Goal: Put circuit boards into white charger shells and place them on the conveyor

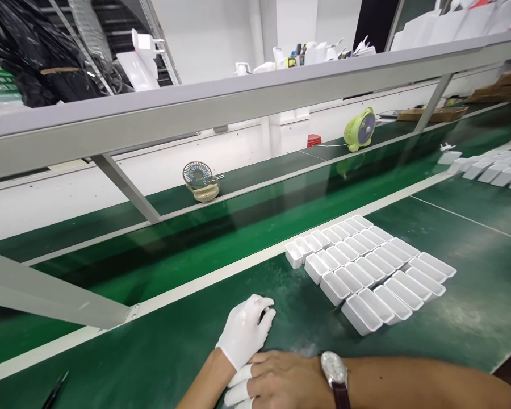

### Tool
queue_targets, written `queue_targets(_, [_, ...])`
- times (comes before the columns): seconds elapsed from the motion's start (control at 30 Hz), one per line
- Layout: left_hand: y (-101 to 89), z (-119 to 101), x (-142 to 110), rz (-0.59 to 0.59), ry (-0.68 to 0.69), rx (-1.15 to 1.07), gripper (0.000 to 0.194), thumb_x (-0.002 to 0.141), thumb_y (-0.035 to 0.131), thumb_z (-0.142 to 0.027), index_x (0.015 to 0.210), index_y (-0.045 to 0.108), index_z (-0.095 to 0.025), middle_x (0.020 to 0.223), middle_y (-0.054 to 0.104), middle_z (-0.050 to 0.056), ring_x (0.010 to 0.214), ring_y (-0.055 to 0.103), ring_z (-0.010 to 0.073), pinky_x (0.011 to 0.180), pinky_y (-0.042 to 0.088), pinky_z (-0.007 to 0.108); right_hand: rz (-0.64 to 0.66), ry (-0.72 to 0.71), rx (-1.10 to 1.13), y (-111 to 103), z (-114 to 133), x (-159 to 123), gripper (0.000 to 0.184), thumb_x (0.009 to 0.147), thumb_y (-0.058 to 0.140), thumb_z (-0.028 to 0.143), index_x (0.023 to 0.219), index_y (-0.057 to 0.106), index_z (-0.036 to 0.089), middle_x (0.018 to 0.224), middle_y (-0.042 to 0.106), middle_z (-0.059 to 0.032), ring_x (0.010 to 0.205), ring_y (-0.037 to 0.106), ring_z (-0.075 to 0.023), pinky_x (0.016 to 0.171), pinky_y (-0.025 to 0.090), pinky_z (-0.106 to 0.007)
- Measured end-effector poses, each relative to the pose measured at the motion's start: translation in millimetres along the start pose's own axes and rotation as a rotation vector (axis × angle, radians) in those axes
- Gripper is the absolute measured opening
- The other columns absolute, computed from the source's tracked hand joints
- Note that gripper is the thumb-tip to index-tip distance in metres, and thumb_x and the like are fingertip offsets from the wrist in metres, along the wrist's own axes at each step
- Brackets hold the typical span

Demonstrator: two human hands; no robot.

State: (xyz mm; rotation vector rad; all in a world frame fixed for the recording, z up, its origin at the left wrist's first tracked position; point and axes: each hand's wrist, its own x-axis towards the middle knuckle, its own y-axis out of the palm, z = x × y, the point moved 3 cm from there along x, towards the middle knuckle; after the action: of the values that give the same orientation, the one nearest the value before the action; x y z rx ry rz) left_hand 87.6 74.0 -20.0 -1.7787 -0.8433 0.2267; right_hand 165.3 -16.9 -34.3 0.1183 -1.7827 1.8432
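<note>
Head view: the trays (368,267), long axes pointing away, lie right and ahead of the left hand (244,332), its fingers together, flat on the worktop (153,352); the right hand (281,378), fingers curled, empty, grips the left wrist.

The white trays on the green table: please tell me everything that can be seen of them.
The white trays are small, long, open-topped boxes, apparently of thin moulded plastic, all empty as far as can be seen. They lie side by side in four neat rows, forming a slanted block on the green table, beside the white strip along the conveyor belt. Neighbours touch each other. Neither hand touches them; the gloved left hand rests nearest, apart from the block.
</note>
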Motion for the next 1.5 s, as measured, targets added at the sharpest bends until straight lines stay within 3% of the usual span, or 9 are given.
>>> queue_targets(0.23, [-3.9,-3.1,3.1,-0.021,0.004,0.042,0.018,0.095,0.053,-0.019,0.108,0.064,-0.025,0.091,0.069,-0.001,0.070,0.066,0.0134,0.069,0.054,0.026,-0.019,-0.031,0.019,13.1,-3.9,-2.3,0.022,0.092,0.065,0.037,0.078,0.060,0.021,0.084,0.065,0.0024,0.078,0.055,-0.0142,0.080,0.043,-0.028])
queue_targets(0.5, [-2.7,-4.7,2.4,-0.026,0.014,0.036,0.018,0.096,0.052,-0.020,0.109,0.063,-0.025,0.091,0.069,0.000,0.071,0.067,0.0139,0.069,0.056,0.027,0.007,-0.002,0.044,8.1,-3.7,-4.3,0.021,0.093,0.064,0.037,0.080,0.060,0.021,0.086,0.067,0.0020,0.078,0.057,-0.0139,0.081,0.045,-0.027])
queue_targets(0.63, [-4.9,-3.9,-1.6,-0.129,0.061,-0.012,0.016,0.096,0.051,-0.019,0.102,0.066,-0.023,0.089,0.070,0.001,0.076,0.068,0.0150,0.070,0.056,0.026,-0.001,-0.013,0.078,12.0,-5.2,-3.4,0.020,0.094,0.061,0.036,0.081,0.061,0.021,0.088,0.070,0.0012,0.082,0.062,-0.0133,0.086,0.047,-0.025])
queue_targets(0.77, [-5.8,-2.5,-4.7,-0.188,0.092,-0.011,0.017,0.096,0.050,-0.018,0.097,0.067,-0.023,0.083,0.069,0.001,0.072,0.066,0.0151,0.067,0.054,0.027,-0.025,0.094,0.152,20.4,-6.4,-4.5,0.029,0.101,0.051,0.037,0.078,0.061,0.022,0.086,0.073,0.0013,0.084,0.066,-0.0110,0.088,0.048,-0.020])
queue_targets(0.87, [-3.8,-2.2,-3.9,-0.138,0.078,0.010,0.018,0.097,0.049,-0.018,0.094,0.066,-0.023,0.080,0.067,0.001,0.069,0.064,0.0149,0.064,0.052,0.026,-0.024,0.173,0.212,27.9,-8.5,-6.8,0.029,0.102,0.049,0.039,0.084,0.065,0.021,0.085,0.074,-0.0001,0.083,0.067,-0.0113,0.085,0.050,-0.019])
queue_targets(1.07, [-0.5,-3.1,-3.0,-0.034,0.009,0.050,0.014,0.094,0.053,-0.019,0.098,0.066,-0.024,0.086,0.068,0.000,0.071,0.065,0.0164,0.068,0.054,0.029,-0.001,0.132,0.301,46.5,-12.0,-8.4,0.030,0.103,0.045,0.040,0.094,0.068,0.023,0.091,0.075,-0.0013,0.085,0.068,-0.0137,0.083,0.052,-0.022])
queue_targets(1.33, [1.5,-4.9,-6.2,-0.018,0.001,0.036,0.016,0.092,0.055,-0.020,0.095,0.070,-0.025,0.087,0.069,0.000,0.075,0.068,0.0167,0.073,0.055,0.028,-0.053,0.159,0.263,73.0,-7.8,-18.1,0.031,0.105,0.041,0.037,0.111,0.068,0.022,0.103,0.074,-0.0046,0.096,0.067,-0.0147,0.091,0.052,-0.023])
queue_targets(1.5, [1.1,-5.8,-7.8,0.007,-0.021,0.039,0.016,0.092,0.056,-0.023,0.097,0.070,-0.026,0.089,0.070,0.000,0.077,0.069,0.0184,0.073,0.055,0.030,-0.012,0.160,0.235,83.4,-9.3,-19.6,0.030,0.105,0.043,0.037,0.114,0.067,0.023,0.099,0.075,-0.0030,0.093,0.068,-0.0135,0.092,0.053,-0.020])
